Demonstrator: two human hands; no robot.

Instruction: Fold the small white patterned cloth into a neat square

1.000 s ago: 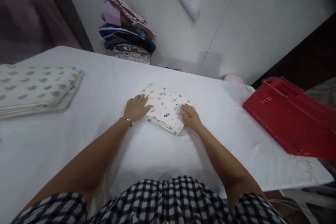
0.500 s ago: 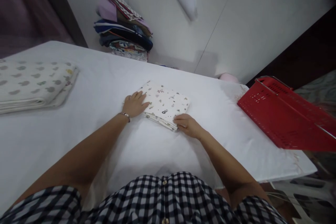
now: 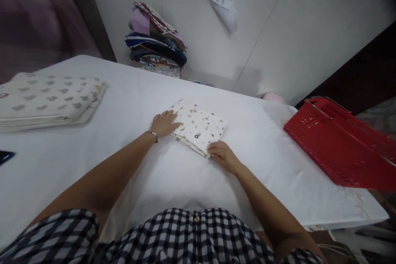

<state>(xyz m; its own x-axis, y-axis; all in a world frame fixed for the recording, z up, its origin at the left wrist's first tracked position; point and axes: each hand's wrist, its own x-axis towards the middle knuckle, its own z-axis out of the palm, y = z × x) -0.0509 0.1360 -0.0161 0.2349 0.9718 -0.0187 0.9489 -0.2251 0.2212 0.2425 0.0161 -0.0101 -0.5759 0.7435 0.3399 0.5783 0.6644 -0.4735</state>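
Note:
A folded white cloth with small printed figures lies on the white-covered table in front of me. My left hand, with a bracelet at the wrist, rests flat on the cloth's left edge with its fingers spread. At the near right corner, my right hand pinches the cloth's layers between thumb and fingers. The folded layers show along the near edge.
A larger folded cloth with grey prints lies at the left, with a dark flat object nearer me. A red plastic basket stands at the right. Folded fabrics are stacked by the wall, below a hanging paper.
The view has shifted slightly left, bringing the dark flat object into sight. Both hands stay at the same places on the folded cloth.

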